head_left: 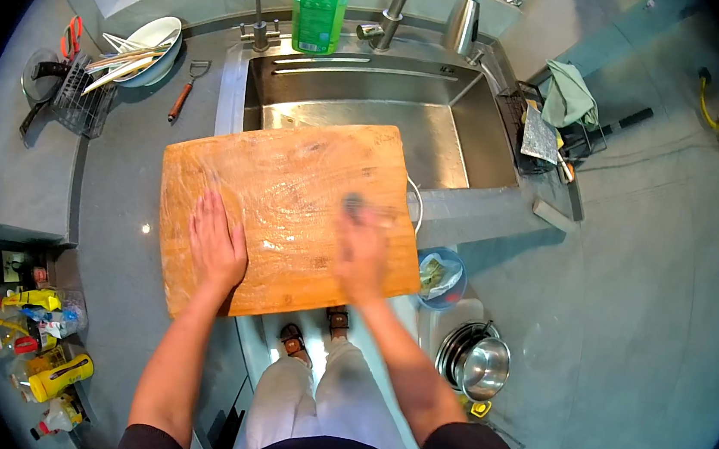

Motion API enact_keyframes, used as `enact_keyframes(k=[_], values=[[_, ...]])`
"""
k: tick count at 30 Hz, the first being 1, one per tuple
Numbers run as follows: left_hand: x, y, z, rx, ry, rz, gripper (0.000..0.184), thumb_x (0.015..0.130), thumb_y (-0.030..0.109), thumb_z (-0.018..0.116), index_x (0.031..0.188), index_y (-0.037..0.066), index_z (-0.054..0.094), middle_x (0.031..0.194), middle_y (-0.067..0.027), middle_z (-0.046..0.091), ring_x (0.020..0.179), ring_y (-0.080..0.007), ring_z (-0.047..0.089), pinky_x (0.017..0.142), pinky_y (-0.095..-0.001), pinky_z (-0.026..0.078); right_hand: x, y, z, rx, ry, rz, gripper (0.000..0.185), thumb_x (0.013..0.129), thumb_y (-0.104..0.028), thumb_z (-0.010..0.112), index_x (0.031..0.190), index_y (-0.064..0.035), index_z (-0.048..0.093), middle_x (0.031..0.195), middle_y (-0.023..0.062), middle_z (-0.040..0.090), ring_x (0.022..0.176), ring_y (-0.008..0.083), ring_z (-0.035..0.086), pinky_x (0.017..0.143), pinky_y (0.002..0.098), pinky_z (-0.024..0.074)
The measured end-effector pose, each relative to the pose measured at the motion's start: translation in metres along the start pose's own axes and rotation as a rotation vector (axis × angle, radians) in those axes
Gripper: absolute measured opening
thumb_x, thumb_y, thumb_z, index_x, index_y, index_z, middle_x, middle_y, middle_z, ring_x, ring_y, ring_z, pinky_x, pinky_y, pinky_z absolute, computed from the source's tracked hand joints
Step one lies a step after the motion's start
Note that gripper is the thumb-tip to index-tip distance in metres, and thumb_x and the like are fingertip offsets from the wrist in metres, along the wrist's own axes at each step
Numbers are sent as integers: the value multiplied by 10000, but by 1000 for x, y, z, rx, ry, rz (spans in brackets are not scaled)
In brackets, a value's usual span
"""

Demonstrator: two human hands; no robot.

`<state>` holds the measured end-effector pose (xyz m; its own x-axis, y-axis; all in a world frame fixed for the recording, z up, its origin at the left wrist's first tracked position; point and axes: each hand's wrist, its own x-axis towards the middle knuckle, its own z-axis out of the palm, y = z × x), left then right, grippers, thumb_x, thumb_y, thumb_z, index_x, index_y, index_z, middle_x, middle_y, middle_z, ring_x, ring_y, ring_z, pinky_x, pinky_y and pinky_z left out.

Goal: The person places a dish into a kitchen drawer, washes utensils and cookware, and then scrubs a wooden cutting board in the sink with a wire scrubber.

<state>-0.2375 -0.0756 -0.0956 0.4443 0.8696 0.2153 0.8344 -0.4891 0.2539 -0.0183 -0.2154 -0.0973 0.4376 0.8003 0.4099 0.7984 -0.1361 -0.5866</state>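
Note:
A wet wooden cutting board lies across the counter and the sink's front edge, its near side jutting out over the floor. My left hand rests flat on the board's left half, fingers stretched out. On the right half, my right hand is smeared by motion, its fingers closed round a small dark grey thing pressed to the wood. Blur hides what kind of thing that is. Water or suds glisten over the board's surface.
Behind the board is a steel sink with taps and a green soap bottle. A peeler and bowls stand left. A rack with a cloth is at right. Pots and a bin sit lower right.

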Motion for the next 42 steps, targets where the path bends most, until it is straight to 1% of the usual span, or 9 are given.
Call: enact_keyframes(k=[3,8,11,18,23,26,33,36,42], values=[[-1,-4,5,11,16,17,694,971,263,499,1562,1,248,1633,-181,245,1511,-342,228,1221,-488,151,-7,-77,57,110,-143,-174,519,783,-2,613,1293,-92,637,1376,221,555,1332,404,484,1109,485,409],[0,-9,6,-6,-11,7,690,972,271,507,1556,-1,259,1628,-184,257,1503,-348,246,1219,-490,161,-33,18,-19,66,-28,-201,501,823,-11,631,1314,-108,627,1355,212,578,1296,403,518,1095,496,418],[-1,-12,7,-30,2,19,666,976,249,501,1550,1,272,1621,-188,271,1496,-347,263,1216,-489,176,-49,38,-71,-181,77,95,515,843,-9,624,1350,-105,610,1332,238,583,1262,436,526,1073,525,416],[-33,-55,-38,-86,-215,300,651,981,230,500,1560,34,275,1615,-176,287,1492,-344,268,1207,-490,203,-58,-127,54,115,-202,-126,496,839,-20,624,1328,-102,624,1396,200,542,1331,389,484,1111,482,398],[-46,-75,-41,39,-87,170,651,977,260,518,1564,84,298,1607,-164,310,1474,-350,306,1199,-509,214,-50,-37,2,45,-80,-174,482,822,-42,627,1303,-71,621,1317,167,618,1272,392,537,1103,507,389],[-45,-82,-42,-2,-77,150,638,980,281,515,1563,114,317,1609,-159,309,1470,-350,312,1194,-522,217,-52,3,-52,-254,60,53,518,873,-94,581,1391,-86,558,1336,205,560,1275,426,492,1095,520,385],[-45,-83,-41,-12,-76,141,630,983,296,509,1560,119,328,1613,-155,303,1471,-349,312,1193,-519,222,-54,-158,92,-32,-185,-190,530,872,-248,636,1389,-160,565,1344,196,532,1299,386,476,1141,526,335],[-43,-84,-41,-22,-85,150,623,987,292,499,1561,120,329,1616,-154,298,1474,-348,306,1195,-517,220,-53,-133,63,29,-264,-285,532,854,-219,650,1377,-160,572,1333,175,548,1289,371,489,1129,528,353],[-45,-83,-44,-32,-80,135,615,989,275,484,1562,115,325,1621,-153,288,1478,-347,297,1199,-516,214,-56,-3,-44,-306,-7,-2,513,878,-174,596,1383,-94,559,1359,247,519,1283,439,472,1097,550,370]])
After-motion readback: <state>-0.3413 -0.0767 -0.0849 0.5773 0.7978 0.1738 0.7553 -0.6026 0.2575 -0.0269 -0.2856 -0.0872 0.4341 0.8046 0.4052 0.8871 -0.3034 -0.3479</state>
